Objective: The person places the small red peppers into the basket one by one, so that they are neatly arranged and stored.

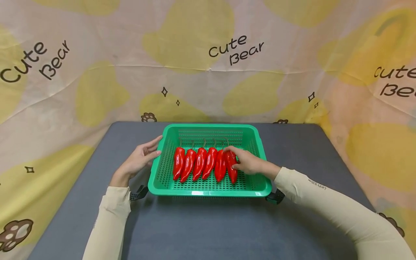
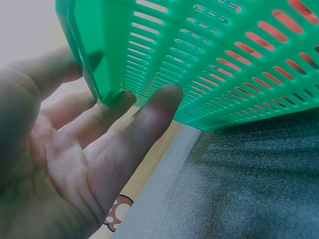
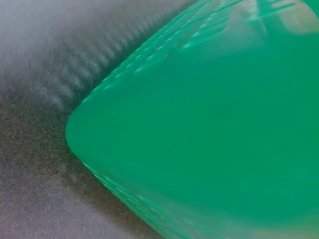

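Observation:
Several glossy red chili peppers with thin stems lie side by side in a green plastic basket. Inside it, my right hand holds the rightmost chili pepper, fingers over its upper part and thumb at its side. My left hand touches the basket's left rim, its fingers fairly straight. In the left wrist view, fingers of the left hand reach beneath the rim against the slotted wall, and red shows through the slots. The right wrist view shows the basket's corner; the right hand's grip is hidden there.
The basket stands on a dark grey table. Behind and beside the table hangs a yellow and pale cloth with printed lettering. Black wrist straps sit close to the basket's front corners.

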`<move>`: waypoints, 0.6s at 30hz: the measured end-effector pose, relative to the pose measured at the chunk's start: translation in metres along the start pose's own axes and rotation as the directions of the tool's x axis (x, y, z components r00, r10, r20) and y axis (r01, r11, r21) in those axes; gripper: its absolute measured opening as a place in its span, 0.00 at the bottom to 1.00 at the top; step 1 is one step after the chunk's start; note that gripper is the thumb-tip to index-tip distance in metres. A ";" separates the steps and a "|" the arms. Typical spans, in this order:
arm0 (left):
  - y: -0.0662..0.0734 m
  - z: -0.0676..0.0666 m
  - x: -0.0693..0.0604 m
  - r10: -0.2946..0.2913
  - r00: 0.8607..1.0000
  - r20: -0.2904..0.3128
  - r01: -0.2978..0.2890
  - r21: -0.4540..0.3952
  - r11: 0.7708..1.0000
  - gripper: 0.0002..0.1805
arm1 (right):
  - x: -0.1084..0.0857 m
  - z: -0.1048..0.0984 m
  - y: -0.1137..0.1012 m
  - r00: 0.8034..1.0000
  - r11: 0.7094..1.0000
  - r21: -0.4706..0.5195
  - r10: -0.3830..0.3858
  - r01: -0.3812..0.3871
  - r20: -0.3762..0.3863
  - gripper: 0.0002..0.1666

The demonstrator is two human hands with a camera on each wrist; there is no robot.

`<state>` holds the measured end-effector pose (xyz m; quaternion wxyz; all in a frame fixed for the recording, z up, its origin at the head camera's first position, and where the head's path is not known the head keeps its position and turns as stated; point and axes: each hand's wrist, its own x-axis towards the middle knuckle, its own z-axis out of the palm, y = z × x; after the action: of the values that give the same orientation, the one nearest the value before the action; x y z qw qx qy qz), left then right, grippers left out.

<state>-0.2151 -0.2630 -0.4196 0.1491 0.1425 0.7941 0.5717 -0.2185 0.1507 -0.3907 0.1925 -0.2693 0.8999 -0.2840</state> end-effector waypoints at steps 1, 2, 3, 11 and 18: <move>0.000 0.000 0.000 -0.001 1.000 0.000 0.001 -0.004 1.000 0.37 | 0.000 0.001 0.000 1.000 1.000 -0.007 0.003 -0.003 -0.002 0.35; 0.000 0.001 0.000 -0.003 1.000 0.000 0.003 -0.005 1.000 0.37 | 0.000 0.002 0.000 1.000 1.000 -0.016 0.007 -0.007 -0.006 0.36; 0.000 0.001 0.000 -0.003 1.000 -0.002 0.003 -0.005 1.000 0.37 | 0.000 0.003 0.000 1.000 1.000 -0.029 0.009 -0.009 -0.013 0.36; 0.002 0.001 0.001 0.005 1.000 0.006 -0.005 -0.017 1.000 0.36 | 0.000 0.005 0.000 0.999 0.998 -0.053 0.040 -0.041 -0.030 0.36; 0.000 0.001 0.000 0.025 1.000 0.012 -0.024 -0.029 0.999 0.37 | 0.003 0.008 0.002 0.999 0.997 -0.058 0.048 -0.049 -0.017 0.39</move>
<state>-0.2152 -0.2622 -0.4198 0.1490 0.1535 0.7831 0.5840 -0.2176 0.1468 -0.3985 0.1845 -0.2509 0.9155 -0.2548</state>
